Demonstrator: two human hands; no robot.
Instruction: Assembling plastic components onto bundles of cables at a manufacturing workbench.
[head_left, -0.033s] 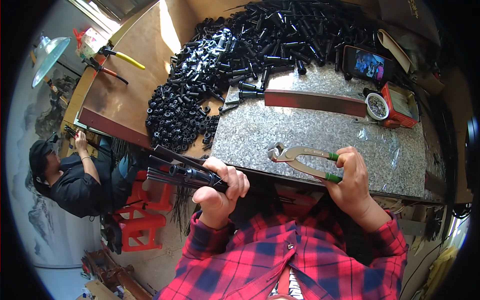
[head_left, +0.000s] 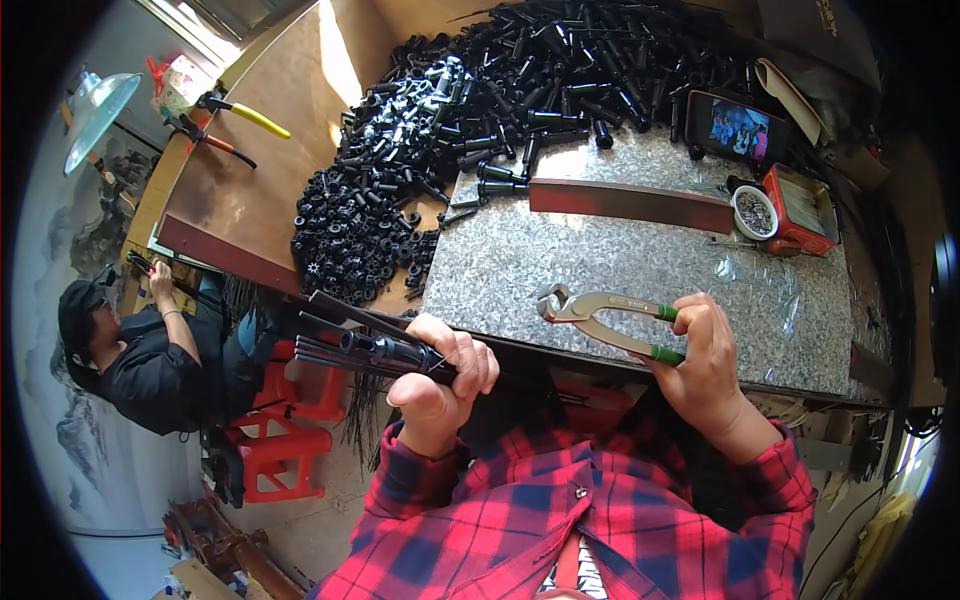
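The left hand (head_left: 455,365) has its fingers curled around a bunch of thin black rods (head_left: 325,357) and black tubes (head_left: 395,352). Its thumb sticks out to the left, just under the bunch. The rods poke out past the hand on the left side, near the front edge of the stone table top (head_left: 570,255).

The right hand (head_left: 705,365) is partly closed around the green grips of a pair of metal pincers (head_left: 620,302). The two grips are spread apart. The round biting end points left, with a small gap in it, and sits over the front part of the table top, well apart from the bunch.

On the stone lies a long, flat, dark red bar (head_left: 630,205). By its right end is a white bowl (head_left: 737,212) of tiny shiny bits, next to a red box (head_left: 818,243). A phone (head_left: 738,130) with a lit screen leans behind them. A big heap of black tube parts (head_left: 600,70) covers the back of the table, and little black rings (head_left: 345,235) lie to its left.

Off to the left, another person (head_left: 150,370) in dark clothes sits near red plastic stools (head_left: 285,450).
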